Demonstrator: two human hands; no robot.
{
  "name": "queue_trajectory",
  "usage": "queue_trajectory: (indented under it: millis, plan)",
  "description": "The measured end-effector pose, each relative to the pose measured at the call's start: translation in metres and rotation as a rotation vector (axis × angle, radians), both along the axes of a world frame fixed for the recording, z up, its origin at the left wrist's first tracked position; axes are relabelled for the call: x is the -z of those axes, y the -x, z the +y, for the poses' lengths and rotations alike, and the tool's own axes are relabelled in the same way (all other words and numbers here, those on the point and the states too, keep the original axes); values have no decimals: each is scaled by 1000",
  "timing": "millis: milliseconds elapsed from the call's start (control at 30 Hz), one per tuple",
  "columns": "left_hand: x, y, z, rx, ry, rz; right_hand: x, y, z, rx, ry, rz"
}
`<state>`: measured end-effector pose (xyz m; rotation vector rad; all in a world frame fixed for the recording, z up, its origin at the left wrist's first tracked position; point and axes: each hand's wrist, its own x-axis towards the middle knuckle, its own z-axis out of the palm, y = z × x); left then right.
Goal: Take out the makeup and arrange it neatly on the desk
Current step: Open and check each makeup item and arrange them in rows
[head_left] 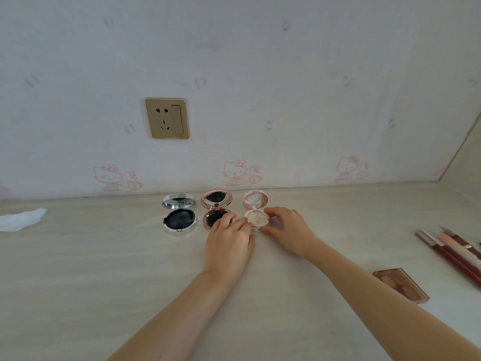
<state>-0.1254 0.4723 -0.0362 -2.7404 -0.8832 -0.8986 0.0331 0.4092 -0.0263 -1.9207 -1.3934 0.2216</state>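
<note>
The left hand (229, 241) lies low on the desk (104, 269) with its fingers reaching forward. Its fingertips touch the near left edge of the small pink compact (256, 209). They look loosely curled at that edge, but I cannot tell for sure if they pinch it. The right hand (289, 230) comes in from about 4 o'clock. Its thumb and fingers curl round the right side of the same pink compact and hold it. The two hands almost touch each other in front of it.

The pink compact sits open on the desk, with its lid standing up at 12 o'clock. Inside it looks pale and whitish.

Just beside it, at 9 o'clock, is the rose gold compact (216, 208). It is open too, with a dark inside. The left hand covers part of its near edge. Next in the row, further toward 9 o'clock, is the silver compact (179, 214), open, with a black round pad.

Far off at 9 o'clock lies a crumpled white tissue (22, 219). At 3 o'clock, well apart, lie a few makeup pencils (453, 251) side by side. At 4 o'clock is a flat brown palette (400, 285).

On the wall behind, at about 11 o'clock, is a gold wall socket (167, 118).
</note>
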Motion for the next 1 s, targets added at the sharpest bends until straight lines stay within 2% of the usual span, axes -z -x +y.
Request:
queue_trajectory:
  millis: [233, 400, 600, 1000]
  plan:
    - [-1, -1, 0, 17, 76, -39, 4, 1, 6, -5, -12, -6]
    - [-3, -1, -1, 44, 139, -32, 9, -1, 7, 17, 66, -49]
    - [-2, 0, -1, 72, 154, -34, 7, 0, 1, 43, 69, -15]
    - [0, 1, 1, 55, 171, -24, 9, 4, 5, 57, 103, -77]
